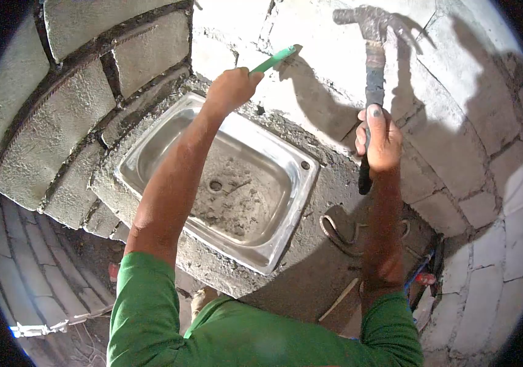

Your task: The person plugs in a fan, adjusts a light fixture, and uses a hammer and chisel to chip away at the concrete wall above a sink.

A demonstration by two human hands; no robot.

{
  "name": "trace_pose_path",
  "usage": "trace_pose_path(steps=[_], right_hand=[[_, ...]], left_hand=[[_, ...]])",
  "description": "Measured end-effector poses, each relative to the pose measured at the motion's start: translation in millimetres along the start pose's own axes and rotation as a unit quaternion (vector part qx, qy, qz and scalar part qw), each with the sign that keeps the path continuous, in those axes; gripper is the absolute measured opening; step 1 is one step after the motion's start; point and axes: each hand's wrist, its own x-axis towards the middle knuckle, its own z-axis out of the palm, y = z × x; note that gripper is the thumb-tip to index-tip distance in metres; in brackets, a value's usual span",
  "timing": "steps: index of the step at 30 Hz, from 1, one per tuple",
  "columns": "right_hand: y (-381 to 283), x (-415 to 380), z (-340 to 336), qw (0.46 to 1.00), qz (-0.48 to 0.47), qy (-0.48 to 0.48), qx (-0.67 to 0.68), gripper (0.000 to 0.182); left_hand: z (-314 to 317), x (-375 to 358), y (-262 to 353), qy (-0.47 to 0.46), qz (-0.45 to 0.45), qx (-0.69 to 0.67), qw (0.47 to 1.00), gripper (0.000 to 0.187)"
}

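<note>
My left hand is closed around a green chisel, whose far tip meets or nearly meets the pale block wall. In my right hand is a claw hammer, raised upright with its head at the top. Dark tape wraps its handle, and the head is worn. Below my left forearm lies a stainless steel sink, set in a rough cement counter. Grey rubble covers much of the basin around its drain hole.
Rough block walls stand on the left and right. On the counter to the right lie a bent cord or strip and a thin stick. Something red sits near my right elbow.
</note>
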Motion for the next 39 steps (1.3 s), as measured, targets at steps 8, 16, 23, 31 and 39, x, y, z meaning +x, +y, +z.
trace_pose_path(steps=[8, 16, 23, 31, 39], right_hand=[[-18.0, 0.3, -0.8, 0.999, -0.029, -0.004, -0.045, 0.032], [-3.5, 17.1, 19.5, 0.957, -0.142, -0.035, -0.250, 0.023], [34.8, -17.3, 53.6, 0.867, -0.166, -0.165, -0.441, 0.037], [93.3, 61.6, 68.4, 0.734, -0.109, -0.190, -0.643, 0.043], [98.3, -1.6, 102.7, 0.775, -0.145, -0.186, -0.587, 0.048]], left_hand=[[-32.8, -19.8, -1.8, -0.072, -0.161, -0.232, 0.957, 0.054], [25.7, -45.8, -31.3, -0.024, -0.192, -0.367, 0.910, 0.051], [-42.4, -194.3, -68.7, 0.147, -0.321, -0.382, 0.854, 0.046], [-25.1, -297.9, -146.1, 0.284, -0.261, -0.276, 0.881, 0.038], [-39.2, -291.2, -164.2, 0.245, -0.314, -0.437, 0.806, 0.038]])
